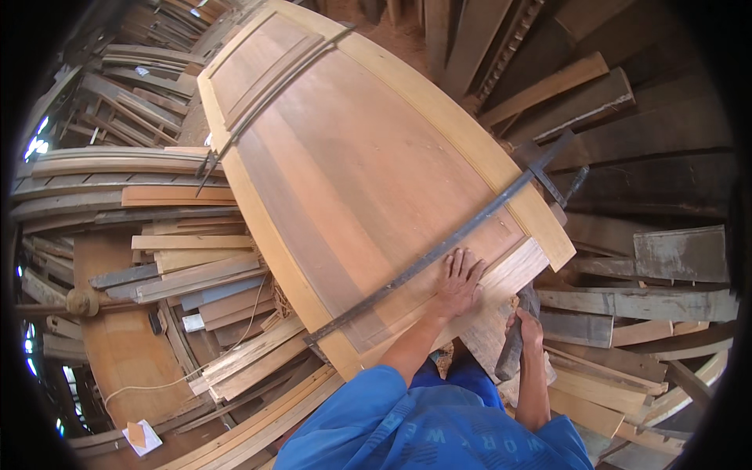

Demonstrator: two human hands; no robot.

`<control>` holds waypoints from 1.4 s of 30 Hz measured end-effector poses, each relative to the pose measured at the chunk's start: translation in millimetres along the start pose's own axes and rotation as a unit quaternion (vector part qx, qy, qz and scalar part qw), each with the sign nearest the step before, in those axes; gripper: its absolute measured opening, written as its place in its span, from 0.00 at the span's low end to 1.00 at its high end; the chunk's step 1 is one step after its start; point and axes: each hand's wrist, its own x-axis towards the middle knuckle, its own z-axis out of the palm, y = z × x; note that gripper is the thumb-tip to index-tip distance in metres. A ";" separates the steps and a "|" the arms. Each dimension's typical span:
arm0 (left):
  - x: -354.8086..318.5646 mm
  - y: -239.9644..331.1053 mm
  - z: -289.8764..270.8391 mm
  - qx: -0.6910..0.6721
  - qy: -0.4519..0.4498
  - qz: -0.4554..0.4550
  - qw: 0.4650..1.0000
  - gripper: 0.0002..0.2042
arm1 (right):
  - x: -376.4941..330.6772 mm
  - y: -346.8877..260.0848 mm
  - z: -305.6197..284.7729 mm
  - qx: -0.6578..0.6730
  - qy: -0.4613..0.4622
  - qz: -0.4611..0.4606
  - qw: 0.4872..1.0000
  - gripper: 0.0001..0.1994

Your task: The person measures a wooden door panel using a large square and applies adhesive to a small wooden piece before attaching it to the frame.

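A wooden door panel [368,168] lies in front of the person, its near edge close to their waist. The left hand [460,283] rests on it palm down, fingers spread, between that near edge and a dark bar clamp [431,258]. The clamp crosses from near the left near corner to past the right edge. A second bar clamp [270,98] spans the far end. Just off the near edge, toward its right corner, the right hand [529,325] wraps round a dark, elongated block [510,352].
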 end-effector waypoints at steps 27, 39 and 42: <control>-131.9 -131.4 -54.3 0.006 -0.237 0.205 0.950 0.42 | -228.3 248.4 -139.3 0.117 0.247 0.159 0.949 0.10; -131.1 -131.2 -56.9 0.013 -0.251 0.184 0.950 0.43 | -177.0 232.2 130.2 0.129 -0.067 0.242 0.959 0.09; -132.8 -134.4 -56.8 0.010 -0.253 0.190 0.949 0.43 | -196.7 247.0 85.4 0.218 -0.031 0.237 0.946 0.08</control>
